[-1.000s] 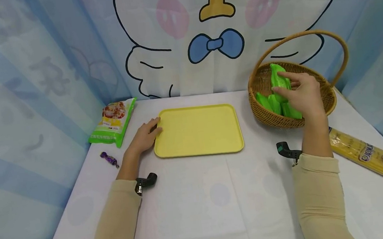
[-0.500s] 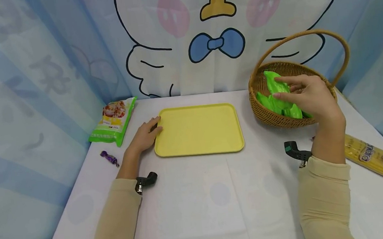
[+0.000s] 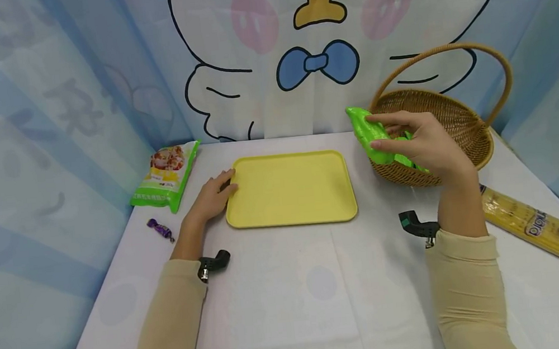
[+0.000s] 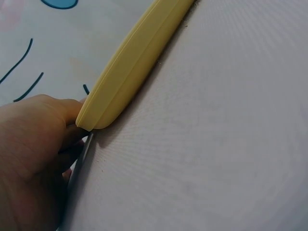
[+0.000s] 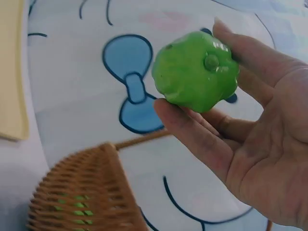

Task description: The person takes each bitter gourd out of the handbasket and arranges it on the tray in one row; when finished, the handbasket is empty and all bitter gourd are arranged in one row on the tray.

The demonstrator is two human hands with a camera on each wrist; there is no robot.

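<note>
My right hand (image 3: 420, 144) pinches a green bitter melon (image 3: 367, 129) between thumb and fingers, over the left rim of a wicker basket (image 3: 429, 106). Seen end-on in the right wrist view, the bitter melon (image 5: 192, 72) is lobed, glossy and has a small stem nub. More green pieces show in the basket, partly hidden behind that hand. My left hand (image 3: 212, 198) rests its fingertips on the left edge of a yellow rectangular tray (image 3: 288, 190). Up close in the left wrist view, the fingers meet the corner of the tray (image 4: 130, 67).
A green-and-white snack bag (image 3: 166, 177) lies at the back left, with a purple wrapped candy (image 3: 160, 230) in front of it. On the right, a long yellow pasta packet (image 3: 539, 222) lies partly behind my right forearm. A patterned curtain hangs behind the table.
My right hand has lifted the bitter melon and moved it left, from inside the basket to over its left rim. The left hand and the tray stay put.
</note>
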